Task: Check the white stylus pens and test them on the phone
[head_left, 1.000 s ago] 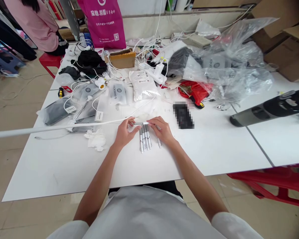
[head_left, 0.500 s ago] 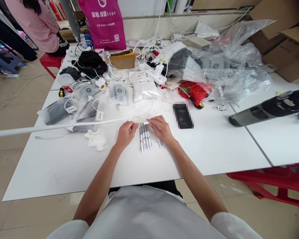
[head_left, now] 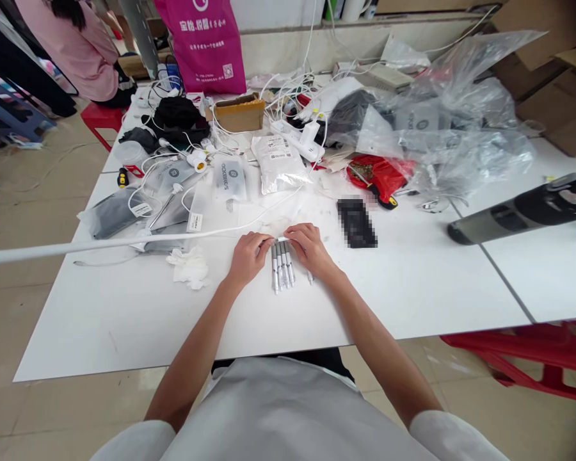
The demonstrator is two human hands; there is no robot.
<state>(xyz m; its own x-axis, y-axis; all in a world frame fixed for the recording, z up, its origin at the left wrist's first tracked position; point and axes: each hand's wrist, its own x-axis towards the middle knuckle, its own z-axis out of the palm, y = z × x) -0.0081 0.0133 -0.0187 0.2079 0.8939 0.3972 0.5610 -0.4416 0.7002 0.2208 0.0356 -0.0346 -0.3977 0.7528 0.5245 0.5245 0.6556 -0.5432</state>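
Observation:
Both hands meet over the white table, pinching the two ends of a slim white-and-grey pen held crosswise. My left hand is closed on its left end, thumb and index finger together. On the other end, my right hand is closed in the same way; its fingers cover much of the pen. Just below the held pen lies a row of several grey-and-white pens, side by side and pointing towards me. One more pen shows partly from under my right hand.
A pixelated black rectangle lies to the right, and a dark bottle farther right. Crumpled tissue is at left. A white cable crosses in front. Bagged goods, wires and a red bag crowd the back.
My left fingertips have come a little closer to the right ones, leaving less of the held pen showing. The whole view has shifted slightly. The pens in the row stay put.

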